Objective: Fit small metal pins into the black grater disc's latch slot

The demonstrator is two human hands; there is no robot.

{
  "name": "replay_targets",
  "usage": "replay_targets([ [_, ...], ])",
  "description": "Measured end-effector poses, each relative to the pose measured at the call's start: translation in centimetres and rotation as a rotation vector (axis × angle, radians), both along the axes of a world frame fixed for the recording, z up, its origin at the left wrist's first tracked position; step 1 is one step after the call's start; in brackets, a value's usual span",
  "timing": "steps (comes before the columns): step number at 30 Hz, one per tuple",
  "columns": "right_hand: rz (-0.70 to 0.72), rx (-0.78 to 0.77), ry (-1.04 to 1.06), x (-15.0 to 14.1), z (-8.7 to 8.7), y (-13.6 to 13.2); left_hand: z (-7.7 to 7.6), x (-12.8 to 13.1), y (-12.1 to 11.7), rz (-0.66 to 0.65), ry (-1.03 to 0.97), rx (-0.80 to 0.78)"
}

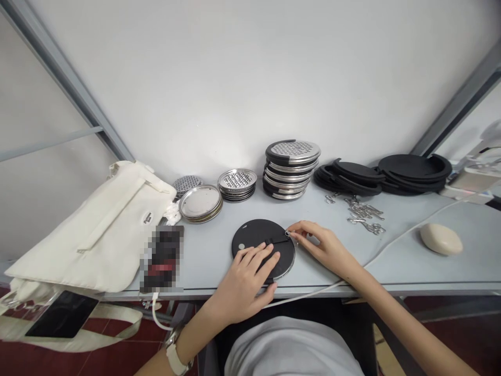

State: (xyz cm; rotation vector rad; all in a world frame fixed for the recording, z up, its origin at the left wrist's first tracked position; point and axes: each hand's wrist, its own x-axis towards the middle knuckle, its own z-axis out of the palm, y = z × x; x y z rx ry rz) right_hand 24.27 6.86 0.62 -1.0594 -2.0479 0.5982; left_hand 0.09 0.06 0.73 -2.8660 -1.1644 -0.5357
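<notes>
A round black disc (256,237) lies flat on the grey table (410,261) in front of me. My left hand (246,282) rests on its near part with fingers stretched flat, pressing it down. My right hand (323,245) pinches a small metal clip (288,233) at the disc's right edge, where a thin slot runs toward the centre. A loose heap of similar metal clips (364,214) lies beyond my right hand.
Along the wall stand a stack of metal grater discs (291,167), smaller perforated discs (237,183), flat metal lids (200,202) and black rings (385,175). A white cloth bag (97,230) lies left, a blurred phone (162,258) beside it, a pale oval object (441,238) right, a white cable (391,243) across.
</notes>
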Motion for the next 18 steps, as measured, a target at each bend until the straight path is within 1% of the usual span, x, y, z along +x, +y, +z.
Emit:
replay_targets([
  [3, 0.025, -0.007, 0.004, -0.05, 0.10, -0.05, -0.03, 0.01, -0.02, 0.000, -0.002, 0.001],
  [7, 0.012, 0.010, 0.008, -0.24, 0.04, -0.04, -0.05, 0.03, -0.04, 0.001, 0.007, -0.003],
  [18, 0.035, 0.037, -0.023, -0.68, -0.33, -0.07, 0.06, 0.08, -0.06, -0.003, -0.006, 0.016],
])
